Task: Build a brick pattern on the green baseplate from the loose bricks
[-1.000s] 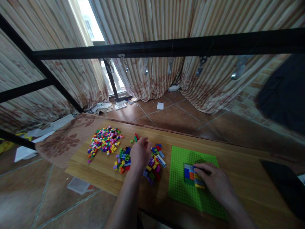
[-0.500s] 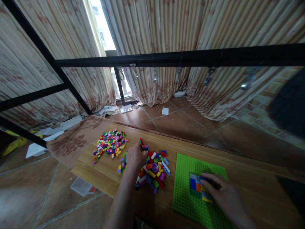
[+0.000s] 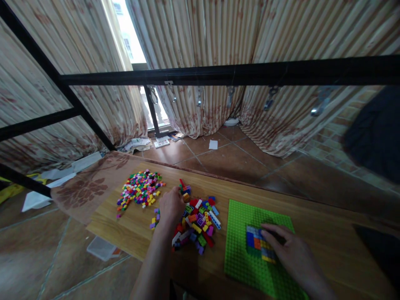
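Over the upper left edge of the pile of mixed building bricks (image 3: pixel 200 216), my left hand (image 3: pixel 171 206) is closed, with an orange brick (image 3: pixel 186 196) at its fingertips. A few purple and red bricks lie just beyond those fingers. On the green studded baseplate (image 3: pixel 237 258) sits a flat patch of joined bricks (image 3: pixel 256 243) in blue, orange, grey, green and yellow. My right hand (image 3: pixel 289 250) rests over the patch's right side, thumb and index finger pinched at a dark blue brick; its other fingers are partly hidden.
A heap of small colourful bricks (image 3: pixel 140 187) lies at the left of the wooden board (image 3: pixel 125 229). Black metal bars (image 3: pixel 203 75) with hanging clips cross in front of the curtains. A clear plastic box (image 3: pixel 101 248) and papers (image 3: pixel 62 183) are on the tiled floor.
My left hand has drawn slightly back, and an orange brick now shows at its fingertips. My right hand stays at the patch. The whole view has shifted slightly.
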Demonstrator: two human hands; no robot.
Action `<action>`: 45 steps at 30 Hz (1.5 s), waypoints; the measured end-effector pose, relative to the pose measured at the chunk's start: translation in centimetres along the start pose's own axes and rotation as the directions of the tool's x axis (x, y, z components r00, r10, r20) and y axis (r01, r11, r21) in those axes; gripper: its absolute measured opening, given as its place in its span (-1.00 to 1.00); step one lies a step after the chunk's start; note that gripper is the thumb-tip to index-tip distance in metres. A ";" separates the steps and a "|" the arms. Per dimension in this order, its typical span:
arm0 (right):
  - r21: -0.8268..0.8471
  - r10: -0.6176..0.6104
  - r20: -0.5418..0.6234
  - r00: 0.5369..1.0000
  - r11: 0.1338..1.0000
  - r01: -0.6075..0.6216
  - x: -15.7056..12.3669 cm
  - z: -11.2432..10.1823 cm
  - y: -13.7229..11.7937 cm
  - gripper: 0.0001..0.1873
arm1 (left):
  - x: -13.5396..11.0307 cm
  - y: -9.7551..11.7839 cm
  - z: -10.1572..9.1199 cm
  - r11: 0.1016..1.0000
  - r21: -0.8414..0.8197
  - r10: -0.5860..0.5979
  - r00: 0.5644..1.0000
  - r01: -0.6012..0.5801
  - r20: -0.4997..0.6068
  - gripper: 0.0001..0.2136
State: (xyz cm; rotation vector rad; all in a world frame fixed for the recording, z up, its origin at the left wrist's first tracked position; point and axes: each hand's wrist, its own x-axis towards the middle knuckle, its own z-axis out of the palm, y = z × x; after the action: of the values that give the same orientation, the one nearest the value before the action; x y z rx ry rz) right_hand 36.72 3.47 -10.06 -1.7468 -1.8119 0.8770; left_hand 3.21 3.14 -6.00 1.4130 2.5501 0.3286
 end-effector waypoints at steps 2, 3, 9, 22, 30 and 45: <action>0.004 -0.012 -0.007 1.000 1.000 0.012 0.1 0.0 -0.1 -0.57 | 0.0 -0.2 -0.3 0.999 -0.040 -0.001 1.000 0.001 -0.018 -0.66; 0.005 -0.019 -0.009 1.000 1.000 0.019 0.1 0.0 -0.1 -0.58 | 0.0 -0.3 -0.5 0.997 -0.078 0.000 1.000 -0.002 -0.025 -0.67; 0.003 -0.052 -0.026 0.998 0.999 0.052 -0.1 -0.1 -0.5 -0.60 | -0.4 0.2 -0.7 0.853 -0.515 0.103 0.995 -0.086 0.003 -0.67; 0.165 -0.044 -0.235 0.971 0.983 0.084 -0.4 -1.5 -1.8 -0.64 | -7.0 8.9 3.3 0.332 -0.937 0.487 0.832 0.106 0.266 -0.79; 0.305 -0.218 -0.097 0.971 0.922 0.237 -1.6 -1.6 -3.9 -0.67 | -8.9 10.7 3.8 0.228 -0.907 0.450 0.788 0.354 0.421 -0.75; 0.269 -0.266 -0.083 0.960 0.922 0.278 -2.3 -2.1 -4.3 -0.65 | -9.7 11.8 4.8 0.264 -0.895 0.517 0.731 0.358 0.445 -0.75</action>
State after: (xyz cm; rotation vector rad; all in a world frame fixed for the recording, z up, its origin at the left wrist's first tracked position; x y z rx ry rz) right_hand 35.43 1.51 -5.24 -1.2932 -1.7510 0.9174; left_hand 19.11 1.45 -6.47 0.8231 1.0823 0.9764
